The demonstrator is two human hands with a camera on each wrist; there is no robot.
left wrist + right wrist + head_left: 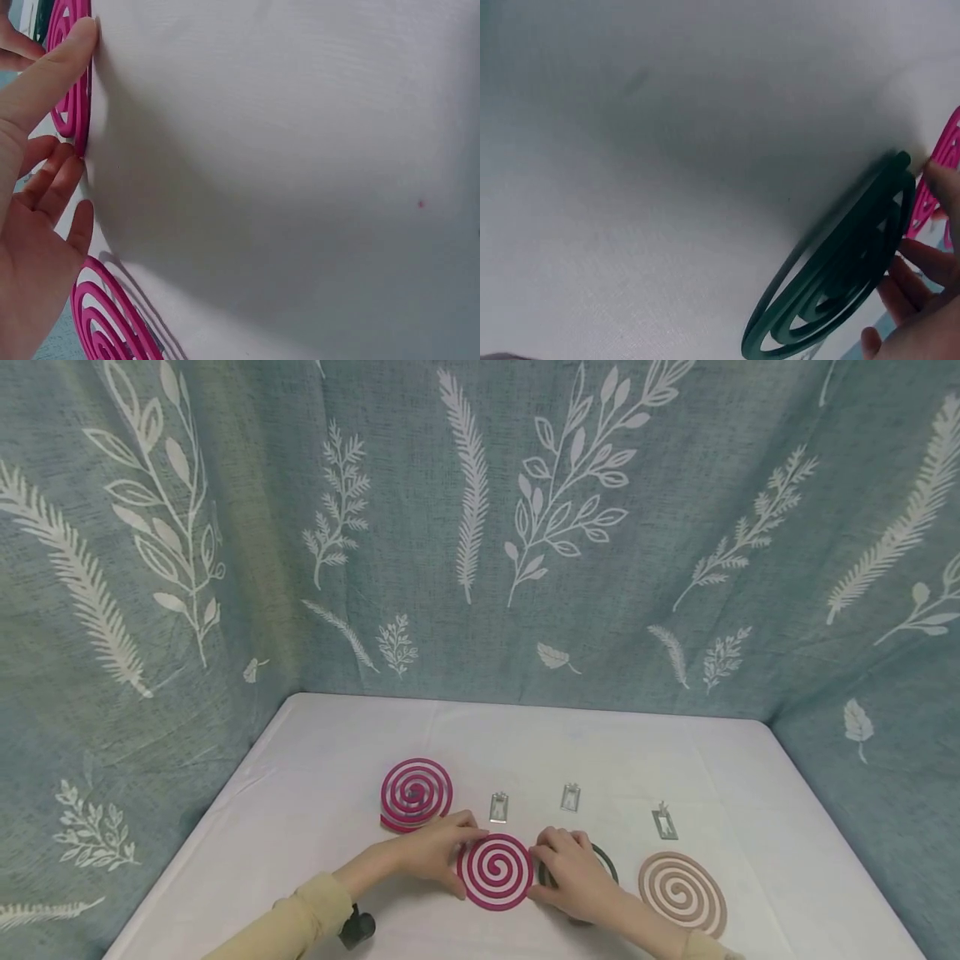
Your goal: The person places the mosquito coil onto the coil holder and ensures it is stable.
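Observation:
In the head view, a magenta mosquito coil (496,872) is between my two hands. My left hand (437,852) holds its left edge, thumb at the near side and fingers at the far side. My right hand (573,872) grips its right edge with thumb and fingertips. A dark green mosquito coil (832,277) lies beneath my right hand, partly hidden in the head view. Just beyond my left hand is another magenta coil (417,793), with a bit of grey metal showing near its centre.
Small metal coil stands (498,807) sit in a loose row behind the hands, one (664,821) farther right. A brown mosquito coil (682,894) lies at right. White cloth covers the table (600,735); patterned curtains (420,527) enclose its back and sides.

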